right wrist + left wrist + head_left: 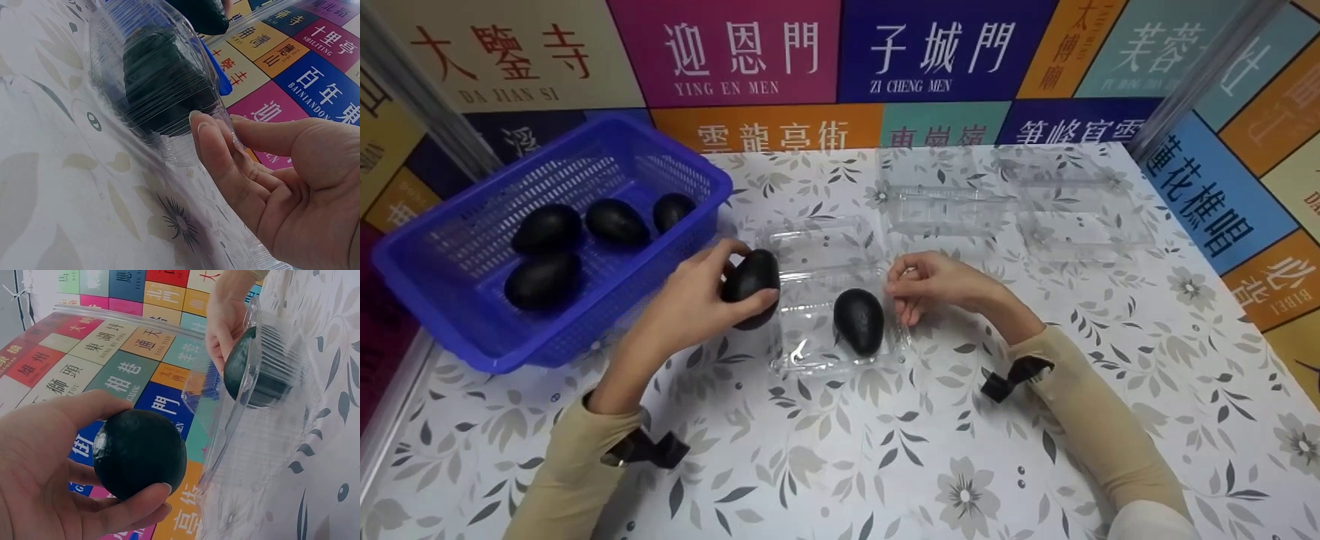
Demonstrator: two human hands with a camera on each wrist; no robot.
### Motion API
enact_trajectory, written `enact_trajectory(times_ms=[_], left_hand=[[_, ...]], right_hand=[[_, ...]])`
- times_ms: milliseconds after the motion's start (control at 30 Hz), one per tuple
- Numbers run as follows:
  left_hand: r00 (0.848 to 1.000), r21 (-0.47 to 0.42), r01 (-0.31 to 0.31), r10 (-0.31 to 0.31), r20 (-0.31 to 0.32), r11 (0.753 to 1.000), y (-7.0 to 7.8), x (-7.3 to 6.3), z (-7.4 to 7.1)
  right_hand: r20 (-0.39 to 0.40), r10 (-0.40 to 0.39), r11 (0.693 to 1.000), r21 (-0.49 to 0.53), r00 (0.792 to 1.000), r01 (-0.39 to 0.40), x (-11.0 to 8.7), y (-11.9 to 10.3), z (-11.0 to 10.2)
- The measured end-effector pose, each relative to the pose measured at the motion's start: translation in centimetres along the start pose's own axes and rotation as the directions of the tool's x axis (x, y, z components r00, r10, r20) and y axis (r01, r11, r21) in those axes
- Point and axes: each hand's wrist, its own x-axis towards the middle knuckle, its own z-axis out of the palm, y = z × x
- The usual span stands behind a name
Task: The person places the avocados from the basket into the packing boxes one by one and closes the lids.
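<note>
My left hand (690, 304) holds a dark avocado (751, 289) between thumb and fingers, just left of a clear plastic clamshell box (802, 341). In the left wrist view the held avocado (140, 453) appears rounded and smooth, apart from the box. A second avocado (859, 321) lies in the right part of the box's near half. At that box's right edge, my right hand (937, 285) pinches the rim. The right wrist view shows thumb and fingertips (211, 138) on the clear rim, with the avocado (163, 79) behind the ribbed plastic wall.
A blue plastic basket (547, 341) with several dark avocados (547, 229) stands at the left. Other clear plastic boxes (945, 206) lie open at the back right, one (1080, 225) further right. Panels with printed characters (750, 52) stand behind the flower-patterned table (885, 465).
</note>
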Motion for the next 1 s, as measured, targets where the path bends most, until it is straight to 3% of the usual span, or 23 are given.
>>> enact_trajectory(times_ms=[1000], left_hand=[[0.992,-0.055,-0.110,0.114,0.061,0.992,1.5,0.1,4.6]], right_hand=[[-0.005,0.009,1.000,0.013,1.000,-0.009,0.0,0.0,0.0]])
